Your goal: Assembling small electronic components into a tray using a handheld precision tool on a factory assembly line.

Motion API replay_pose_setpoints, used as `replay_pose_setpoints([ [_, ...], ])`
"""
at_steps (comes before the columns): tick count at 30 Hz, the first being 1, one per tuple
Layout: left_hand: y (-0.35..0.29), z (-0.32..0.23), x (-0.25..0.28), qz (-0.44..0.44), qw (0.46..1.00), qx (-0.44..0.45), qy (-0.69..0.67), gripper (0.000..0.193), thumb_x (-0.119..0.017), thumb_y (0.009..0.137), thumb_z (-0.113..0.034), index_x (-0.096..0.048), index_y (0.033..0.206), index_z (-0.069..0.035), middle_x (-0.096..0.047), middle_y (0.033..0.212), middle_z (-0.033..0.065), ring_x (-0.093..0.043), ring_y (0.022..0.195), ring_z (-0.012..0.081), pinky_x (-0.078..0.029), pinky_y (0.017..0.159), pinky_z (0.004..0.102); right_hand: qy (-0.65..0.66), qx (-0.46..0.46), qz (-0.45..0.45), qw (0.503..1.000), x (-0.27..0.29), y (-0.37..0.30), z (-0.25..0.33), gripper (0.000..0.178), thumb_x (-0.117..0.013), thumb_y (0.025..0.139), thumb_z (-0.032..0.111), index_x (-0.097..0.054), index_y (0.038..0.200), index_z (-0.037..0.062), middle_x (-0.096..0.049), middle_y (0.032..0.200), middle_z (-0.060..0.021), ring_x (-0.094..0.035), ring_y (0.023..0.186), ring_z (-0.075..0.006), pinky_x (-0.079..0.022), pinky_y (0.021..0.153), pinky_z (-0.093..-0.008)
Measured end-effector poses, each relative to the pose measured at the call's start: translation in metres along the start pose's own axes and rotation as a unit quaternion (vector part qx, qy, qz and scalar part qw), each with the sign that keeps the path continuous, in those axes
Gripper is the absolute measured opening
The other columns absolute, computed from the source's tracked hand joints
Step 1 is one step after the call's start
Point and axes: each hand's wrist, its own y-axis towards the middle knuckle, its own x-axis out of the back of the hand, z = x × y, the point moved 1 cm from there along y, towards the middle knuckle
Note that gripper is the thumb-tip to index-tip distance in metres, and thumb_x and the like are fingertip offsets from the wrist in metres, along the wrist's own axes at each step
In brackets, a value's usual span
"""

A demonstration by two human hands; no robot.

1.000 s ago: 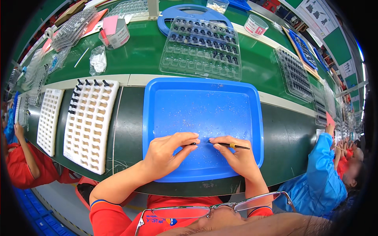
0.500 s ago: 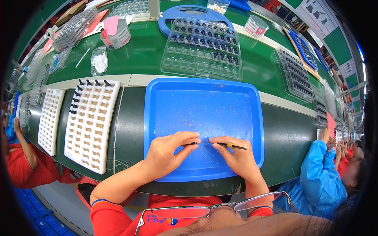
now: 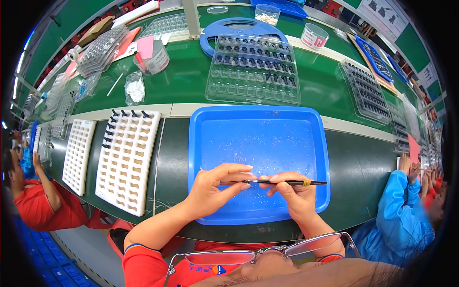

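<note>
Head camera: over the shallow blue plastic tray (image 3: 267, 143), my left hand (image 3: 210, 191) pinches a small black part (image 3: 247, 181), while my right hand (image 3: 297, 201) is closed around a slim, black-handled tool with a yellow band (image 3: 306, 182). Its tip meets the part or sits just beside it; my fingertips hide which. I judge this piece to be mid-handling.

Left of the blue tray, a white foam rack with rows of moulded slots (image 3: 125, 177) carries black pieces (image 3: 108, 134) along its far row and partway down its left column; the other slots show none, so I judge only a small share done. Beyond the blue tray, a clear plastic blister tray (image 3: 253, 94) holds dark pieces in its farther rows and a few nearer ones.

Compared with half a second ago, my tool lies more level and bridges what is then a gap between my hands; the rack's pieces look unchanged.
</note>
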Motion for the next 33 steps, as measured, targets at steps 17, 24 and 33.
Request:
replay_pose_setpoints([
  [17,-0.0008,-0.0005,0.0000,-0.006,1.000,0.008,-0.028,0.033,-0.065,0.086,0.007,-0.057,0.118,0.004,-0.068,0.110,0.0163,-0.066,0.104,0.0211,-0.055,0.089,0.0296,-0.008,-0.019,0.013,1.000,-0.0010,-0.0001,-0.0004,0.019,-0.061,0.093,0.008,-0.065,0.110,-0.0024,-0.068,0.106,-0.0169,-0.067,0.099,-0.0245,-0.055,0.076,-0.0310],
  [24,-0.0020,0.0005,-0.0007,-0.011,1.000,-0.025,-0.012,0.032,-0.064,0.086,0.008,-0.057,0.117,0.005,-0.068,0.109,0.0171,-0.066,0.104,0.0219,-0.055,0.089,0.0299,0.004,-0.010,0.009,1.000,0.0003,-0.0021,-0.0005,0.020,-0.061,0.093,0.007,-0.064,0.110,-0.0034,-0.067,0.108,-0.0180,-0.067,0.100,-0.0265,-0.055,0.077,-0.0319],
  [33,0.0013,0.0002,-0.0016,-0.017,0.999,-0.029,0.012,0.032,-0.064,0.086,0.008,-0.057,0.117,0.004,-0.069,0.107,0.0158,-0.067,0.102,0.0203,-0.054,0.089,0.0296,-0.054,-0.004,-0.054,0.997,0.0058,0.0028,0.0082,0.016,-0.060,0.093,0.007,-0.065,0.106,-0.0017,-0.068,0.105,-0.0156,-0.067,0.094,-0.0216,-0.053,0.074,-0.0304],
])
